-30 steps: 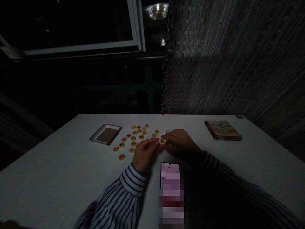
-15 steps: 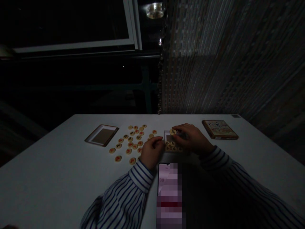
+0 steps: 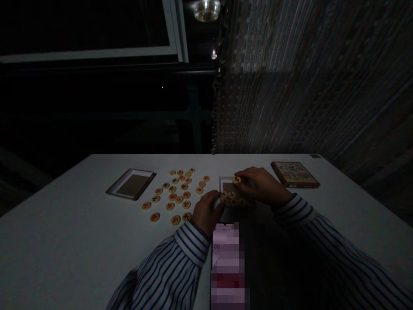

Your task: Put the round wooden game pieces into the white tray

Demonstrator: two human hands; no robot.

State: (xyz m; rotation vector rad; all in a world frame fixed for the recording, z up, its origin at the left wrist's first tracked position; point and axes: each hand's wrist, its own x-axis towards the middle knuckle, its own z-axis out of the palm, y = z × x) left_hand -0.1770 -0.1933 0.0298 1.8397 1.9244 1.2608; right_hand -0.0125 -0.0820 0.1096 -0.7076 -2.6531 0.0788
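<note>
My right hand [image 3: 263, 187] pinches a round wooden game piece [image 3: 236, 179] over a small open box [image 3: 228, 188] that holds several pieces along its near side. My left hand [image 3: 207, 212] rests curled at the box's near left corner, fingertips touching its edge. Several more round pieces [image 3: 176, 193], marked in red or black, lie scattered on the white table [image 3: 74, 232] to the left of the box.
A shallow empty tray or lid [image 3: 131, 184] lies at the far left of the pieces. A flat printed box [image 3: 294, 174] sits at the far right. A lit phone [image 3: 226, 258] lies near me between my striped sleeves. A woven blind hangs behind the table.
My right hand took the piece from between both hands and carried it to the box. My left hand drew back to the box's near corner.
</note>
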